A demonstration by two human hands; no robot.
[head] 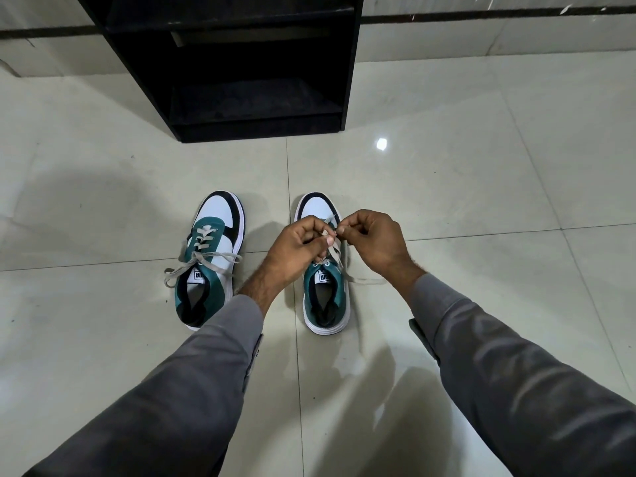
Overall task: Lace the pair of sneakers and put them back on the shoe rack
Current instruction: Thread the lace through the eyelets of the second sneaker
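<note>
I see both hands meeting over the right sneaker (pixel 325 290), and the grip sits there: the left hand (pixel 297 247) has its fingers curled round the grey lace (pixel 333 251), thumb pressed onto it, while the right hand (pixel 373 241) pinches the same lace between thumb and fingertips, the other fingers curled in. The two hands are nearly touching at the knuckles. Directly beneath the grip the lace runs down to the upper eyelets of that sneaker, and one loose end trails out on the floor (pixel 481 201) under my right wrist. The shoe stands upright on the tiles, toe pointing away from me. To the left of the grip, well apart from it, the left sneaker (pixel 210 259) stands on the floor with its lace (pixel 203 256) already threaded and its ends lying loose across the shoe. Beyond the grip, further from me, stands the black shoe rack (pixel 261 63). Grey sleeves (pixel 499 356) cover both forearms.
</note>
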